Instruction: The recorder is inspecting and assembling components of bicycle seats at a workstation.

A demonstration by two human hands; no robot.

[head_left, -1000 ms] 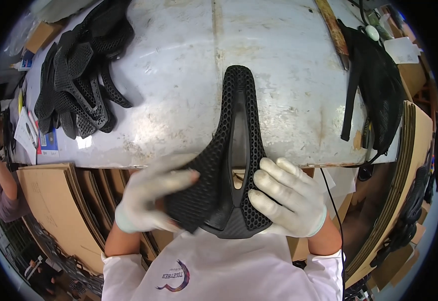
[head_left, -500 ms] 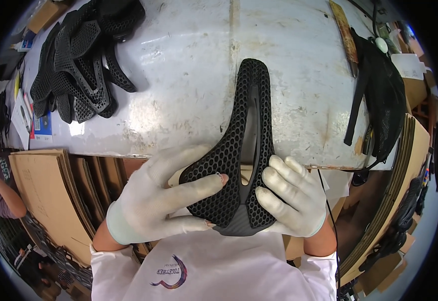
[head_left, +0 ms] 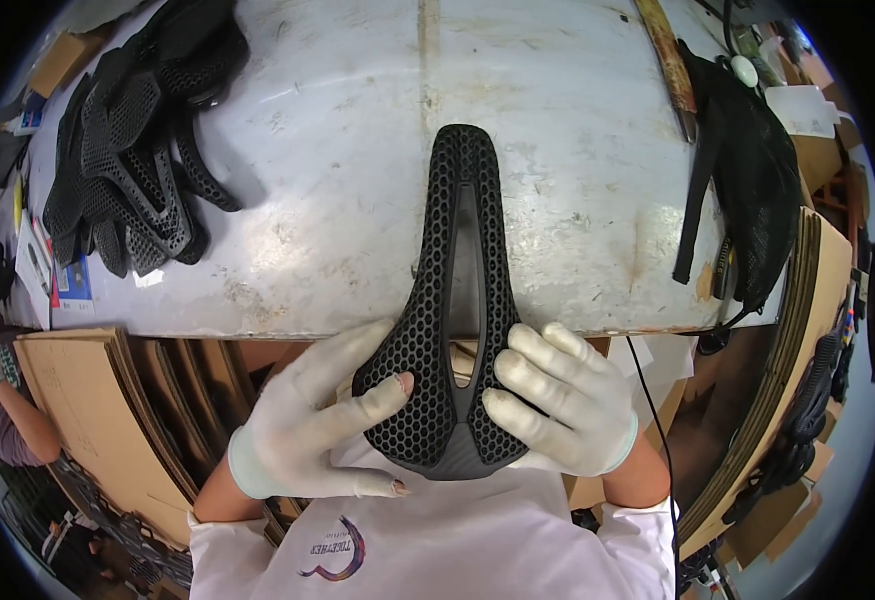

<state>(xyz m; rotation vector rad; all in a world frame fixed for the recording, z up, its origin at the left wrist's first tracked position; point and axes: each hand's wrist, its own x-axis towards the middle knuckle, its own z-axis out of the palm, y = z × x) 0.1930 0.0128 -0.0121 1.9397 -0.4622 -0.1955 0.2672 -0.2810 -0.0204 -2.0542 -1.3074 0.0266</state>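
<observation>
Between my gloved hands is a black bicycle saddle [head_left: 417,330] with a honeycomb surface and a long slot down its middle. Its narrow nose points away over the table, and its wide rear faces my body. My left hand [head_left: 322,410] grips the left wing, index fingertip on the honeycomb and thumb near the rear edge. Bare fingertips poke out of that glove's index finger and thumb. On the right wing lie the fingers of my right hand [head_left: 562,400], closed round its edge; that thumb is hidden underneath.
A heap of black honeycomb saddles [head_left: 142,140] lies on the worn grey table [head_left: 327,200] at far left. At right are a rusty flat tool [head_left: 669,60] and a black mesh bag [head_left: 752,180]. Cardboard sheets [head_left: 92,410] stand below the table edge. Another person's arm [head_left: 22,420] shows at far left.
The saddle has turned so its nose leans slightly left instead of right. My left thumb has come away from the rear edge, and the whole view has shifted a little.
</observation>
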